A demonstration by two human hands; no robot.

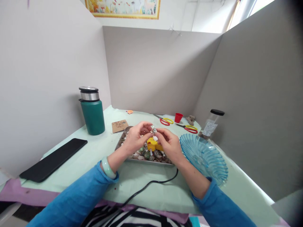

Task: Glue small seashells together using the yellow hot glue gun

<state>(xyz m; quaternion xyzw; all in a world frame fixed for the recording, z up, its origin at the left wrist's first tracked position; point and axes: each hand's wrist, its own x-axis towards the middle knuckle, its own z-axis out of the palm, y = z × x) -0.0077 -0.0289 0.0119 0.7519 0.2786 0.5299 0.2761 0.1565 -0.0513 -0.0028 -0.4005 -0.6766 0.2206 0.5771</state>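
Above the metal tray (146,162), my left hand (136,138) and my right hand (170,144) meet fingertip to fingertip. Between them they pinch a small silvery-white piece (153,129), too small to name surely. Fingers of both hands are closed round it. Shells and small stones (141,157), some green, fill the tray. Just below the fingers a yellow glue gun (153,144) lies on the shells, partly hidden by my right hand. A small white piece (155,138) shows beside it.
A black cord (151,182) runs from the tray toward me. Left stand a green bottle (92,115) and a black flat pad (55,159). A brown card (120,125), two scissors (165,121), a red cup (178,118), a blue glass plate (204,159) and a clear jar (210,124) surround the tray.
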